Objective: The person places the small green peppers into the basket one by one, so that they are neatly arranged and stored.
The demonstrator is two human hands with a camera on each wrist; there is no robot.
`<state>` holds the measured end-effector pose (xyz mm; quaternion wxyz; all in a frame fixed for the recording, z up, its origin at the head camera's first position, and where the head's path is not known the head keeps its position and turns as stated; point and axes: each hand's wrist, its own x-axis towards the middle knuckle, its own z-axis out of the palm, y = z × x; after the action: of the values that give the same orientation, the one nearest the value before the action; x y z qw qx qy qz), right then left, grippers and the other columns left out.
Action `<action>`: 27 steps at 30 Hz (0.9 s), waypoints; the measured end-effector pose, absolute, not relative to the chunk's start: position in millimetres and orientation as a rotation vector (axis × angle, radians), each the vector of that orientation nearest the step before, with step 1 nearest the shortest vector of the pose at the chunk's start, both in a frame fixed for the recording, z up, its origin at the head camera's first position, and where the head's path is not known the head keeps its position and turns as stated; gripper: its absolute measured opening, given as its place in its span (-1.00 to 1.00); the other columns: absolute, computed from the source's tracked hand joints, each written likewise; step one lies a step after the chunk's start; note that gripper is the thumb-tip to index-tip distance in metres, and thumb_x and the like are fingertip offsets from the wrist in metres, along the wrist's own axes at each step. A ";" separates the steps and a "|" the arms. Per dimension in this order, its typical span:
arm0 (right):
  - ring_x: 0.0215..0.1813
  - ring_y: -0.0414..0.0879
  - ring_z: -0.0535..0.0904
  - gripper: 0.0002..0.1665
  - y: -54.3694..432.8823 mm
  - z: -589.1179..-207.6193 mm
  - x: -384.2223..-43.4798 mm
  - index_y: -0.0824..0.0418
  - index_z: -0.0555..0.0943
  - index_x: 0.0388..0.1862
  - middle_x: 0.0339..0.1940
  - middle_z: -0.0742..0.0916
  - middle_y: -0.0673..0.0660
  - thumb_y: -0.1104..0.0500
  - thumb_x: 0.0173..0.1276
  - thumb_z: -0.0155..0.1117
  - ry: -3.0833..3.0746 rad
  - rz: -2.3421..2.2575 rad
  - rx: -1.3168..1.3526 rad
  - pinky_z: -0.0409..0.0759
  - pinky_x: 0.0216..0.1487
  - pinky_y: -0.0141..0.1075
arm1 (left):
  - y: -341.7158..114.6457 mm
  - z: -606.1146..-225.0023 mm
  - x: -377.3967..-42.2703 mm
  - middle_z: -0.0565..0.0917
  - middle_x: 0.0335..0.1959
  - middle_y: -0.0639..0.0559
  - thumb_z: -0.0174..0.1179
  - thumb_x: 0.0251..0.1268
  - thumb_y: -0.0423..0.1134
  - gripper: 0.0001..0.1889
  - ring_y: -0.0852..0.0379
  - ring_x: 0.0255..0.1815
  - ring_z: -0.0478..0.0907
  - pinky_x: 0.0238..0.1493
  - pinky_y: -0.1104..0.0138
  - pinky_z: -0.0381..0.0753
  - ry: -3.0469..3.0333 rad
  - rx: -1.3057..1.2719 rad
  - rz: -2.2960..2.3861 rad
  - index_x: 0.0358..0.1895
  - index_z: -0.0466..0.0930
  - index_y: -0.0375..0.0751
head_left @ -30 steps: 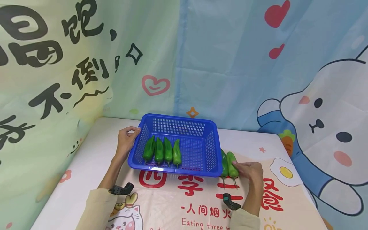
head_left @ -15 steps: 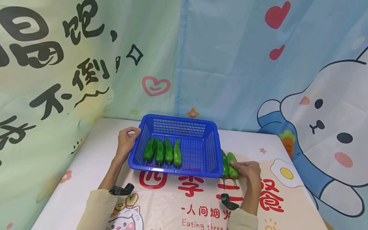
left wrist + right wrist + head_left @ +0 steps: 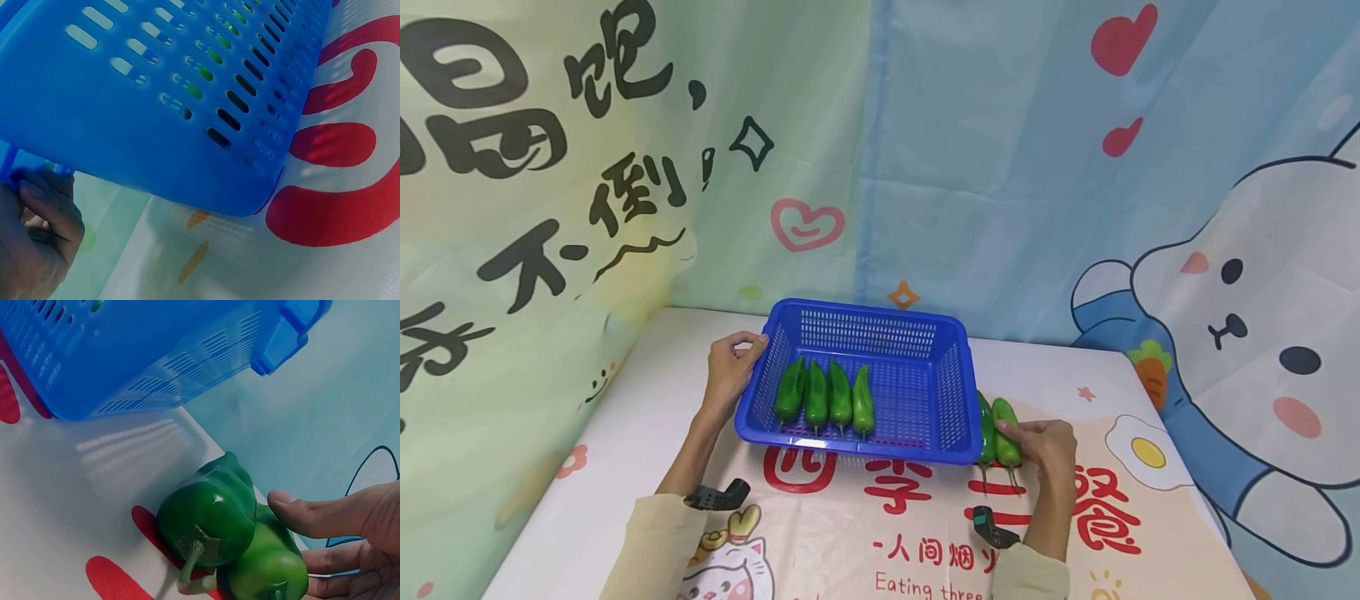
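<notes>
A blue perforated plastic basket (image 3: 902, 392) sits on the table, with several green peppers (image 3: 827, 396) lying side by side in its left half. My left hand (image 3: 730, 367) grips the basket's left rim; its curled fingers show at the handle in the left wrist view. Just outside the basket's right end lie two more peppers, a darker one (image 3: 209, 515) and a lighter one (image 3: 265, 565), stems toward me. My right hand (image 3: 1047, 446) pinches the lighter pepper, thumb (image 3: 306, 515) on its upper side; the fingertips are partly hidden behind it.
The table carries a printed cloth (image 3: 820, 533) with red characters and a fried-egg picture. Behind it hangs a cartoon backdrop (image 3: 955, 167), close to the basket's far side. Green fabric borders the table's left edge.
My right hand has shifted slightly left, its thumb moving further over the lighter pepper. The left hand, the basket and the peppers stay in place.
</notes>
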<state>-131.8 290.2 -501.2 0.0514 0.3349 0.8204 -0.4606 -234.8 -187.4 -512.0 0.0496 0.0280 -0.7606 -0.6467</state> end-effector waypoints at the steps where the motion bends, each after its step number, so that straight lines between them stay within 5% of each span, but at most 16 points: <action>1: 0.16 0.28 0.59 -0.26 290.1 -501.6 -131.8 0.56 0.62 0.32 0.30 0.66 0.57 -0.03 0.50 0.52 2.500 -1.401 1.024 0.67 0.22 0.02 | -187.4 -512.0 -234.8 0.84 -0.30 -0.45 0.25 0.68 -0.13 -0.58 0.22 -0.61 0.75 -0.58 0.42 0.70 -2.317 0.085 -1.970 0.11 0.67 -0.55; 15: 0.13 0.26 0.56 -0.36 289.1 -506.9 -133.8 0.53 0.67 0.25 0.23 0.68 0.53 0.01 0.50 0.52 2.502 -1.424 1.083 0.58 0.06 -0.10 | -185.6 -508.4 -230.5 0.85 -0.37 -0.34 0.26 0.67 -0.10 -0.57 0.29 -0.64 0.71 -0.60 0.43 0.68 -2.317 0.066 -1.948 0.10 0.67 -0.53; 27: 0.20 0.27 0.50 -0.36 291.2 -511.3 -133.9 0.49 0.67 0.25 0.27 0.65 0.50 -0.01 0.48 0.52 2.463 -1.474 1.129 0.53 0.23 0.03 | -185.9 -509.0 -230.0 0.85 -0.31 -0.40 0.25 0.68 -0.10 -0.57 0.29 -0.62 0.73 -0.58 0.43 0.70 -2.314 0.062 -1.959 0.12 0.67 -0.54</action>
<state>-133.9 291.2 -511.3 0.0285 0.3658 0.7983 -0.4776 -230.0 -185.9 -509.0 0.0544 0.0206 -0.7618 -0.6452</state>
